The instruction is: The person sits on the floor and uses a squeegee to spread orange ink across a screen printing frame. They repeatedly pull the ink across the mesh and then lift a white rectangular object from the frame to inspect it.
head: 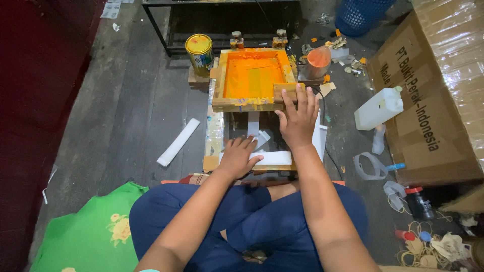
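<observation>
Big cardboard box at right, orange-inked wooden frame ahead on low stand, right hand with fingers spread on its near edge, left hand flat, fingers released, on white paper strip below.

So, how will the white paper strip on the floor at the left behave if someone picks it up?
The white paper strip looks thin and flat, so it is probably very light and would likely bend or droop when lifted by one end. It lies flat on the dark wooden floor, so getting a fingertip under its edge may be fiddly.
</observation>
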